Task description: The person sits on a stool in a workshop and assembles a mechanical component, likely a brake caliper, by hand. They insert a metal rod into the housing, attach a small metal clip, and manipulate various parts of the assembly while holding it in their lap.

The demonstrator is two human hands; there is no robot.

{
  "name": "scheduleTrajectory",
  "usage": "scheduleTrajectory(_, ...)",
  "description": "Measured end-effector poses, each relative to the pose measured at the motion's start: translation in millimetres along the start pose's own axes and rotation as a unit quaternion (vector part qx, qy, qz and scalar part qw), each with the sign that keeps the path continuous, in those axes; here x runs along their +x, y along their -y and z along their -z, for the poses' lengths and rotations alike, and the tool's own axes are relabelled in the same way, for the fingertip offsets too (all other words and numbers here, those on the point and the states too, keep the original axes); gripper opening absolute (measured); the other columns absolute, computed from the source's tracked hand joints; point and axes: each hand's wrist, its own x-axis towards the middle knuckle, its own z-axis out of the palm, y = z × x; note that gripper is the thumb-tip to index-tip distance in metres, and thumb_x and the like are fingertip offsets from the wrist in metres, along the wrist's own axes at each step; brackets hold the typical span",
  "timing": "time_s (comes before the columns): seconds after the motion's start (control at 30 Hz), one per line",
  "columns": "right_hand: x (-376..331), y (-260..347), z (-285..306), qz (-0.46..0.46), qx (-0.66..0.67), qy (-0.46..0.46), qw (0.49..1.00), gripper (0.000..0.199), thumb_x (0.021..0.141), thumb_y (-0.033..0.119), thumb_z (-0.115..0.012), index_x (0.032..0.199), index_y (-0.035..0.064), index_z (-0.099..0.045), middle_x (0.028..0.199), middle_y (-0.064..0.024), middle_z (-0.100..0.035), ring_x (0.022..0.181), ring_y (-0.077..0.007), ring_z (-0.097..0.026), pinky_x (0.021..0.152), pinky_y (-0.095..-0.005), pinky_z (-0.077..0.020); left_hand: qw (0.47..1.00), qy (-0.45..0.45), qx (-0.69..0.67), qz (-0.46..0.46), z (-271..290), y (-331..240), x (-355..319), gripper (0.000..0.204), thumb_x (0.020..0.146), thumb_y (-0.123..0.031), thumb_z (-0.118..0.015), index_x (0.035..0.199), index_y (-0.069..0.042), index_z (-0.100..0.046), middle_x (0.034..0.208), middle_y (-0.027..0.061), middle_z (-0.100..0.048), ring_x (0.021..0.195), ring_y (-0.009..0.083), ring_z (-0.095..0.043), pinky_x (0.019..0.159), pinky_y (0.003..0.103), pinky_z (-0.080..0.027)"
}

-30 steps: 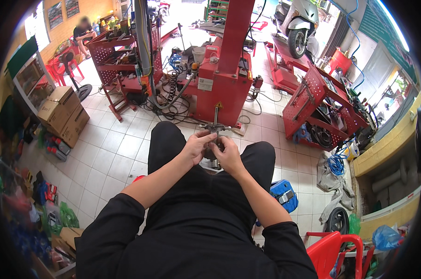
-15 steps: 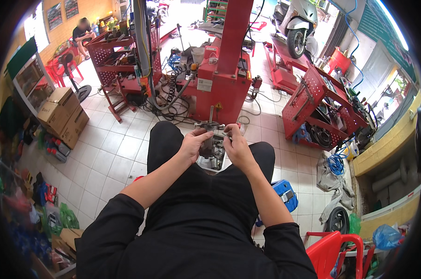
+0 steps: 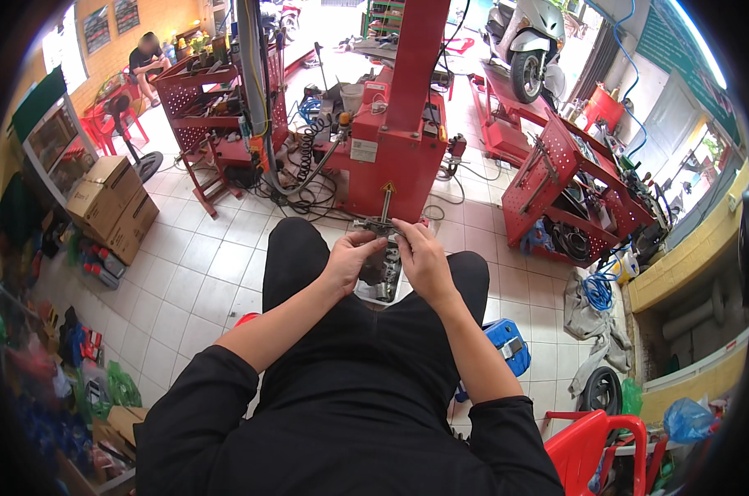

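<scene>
Between my knees, a metal part with an upright shaft is held in front of me; its kind is not clear. My left hand is closed on its left side, thumb and fingers pinching near the crossbar-like top. On the other side my right hand is closed too, its fingertips gripping the right end of that top. Below the hands lies a pale tray with several loose metal parts in it. The hands hide much of the held part.
A red machine with a post stands ahead, hoses and cables on the floor beside it. Red tool carts flank it. A blue case and red chair are at my right, cardboard boxes at left. A person sits far left.
The upright shaft has shifted slightly right and tilted a little. My right hand's fingers have come down closer onto the part's top, and my left fingers have curled in more.
</scene>
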Motion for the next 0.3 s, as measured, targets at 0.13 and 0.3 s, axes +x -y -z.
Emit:
scheduleTrajectory(0.13,-5.3,-2.4,-3.9,-0.096,0.05,0.011,0.994,0.018,0.084,0.005,-0.062,0.101,0.0004,-0.06,0.094,-0.0172,-0.062,0.075,-0.027,-0.063,0.066,-0.0332,-0.0489,1.0,0.013,-0.019,0.018,-3.6,-2.5,-2.6,0.024,0.079,-0.01,-0.074,0.098,-0.001,-0.063,0.09,0.0053,-0.066,0.079,0.0104,-0.062,0.069,0.023,-0.049)
scheduleTrajectory(0.3,-5.4,-4.8,-1.2,-0.056,0.043,0.012,0.997,0.025,0.085,0.006,-0.062,0.108,0.0027,-0.057,0.097,-0.016,-0.064,0.076,-0.0262,-0.065,0.067,-0.0315,-0.0508,0.999,-0.001,0.049,0.006,-0.4,0.8,-1.5,0.025,0.082,-0.013,-0.07,0.103,0.0,-0.064,0.093,0.0064,-0.067,0.079,0.0128,-0.063,0.071,0.027,-0.051)
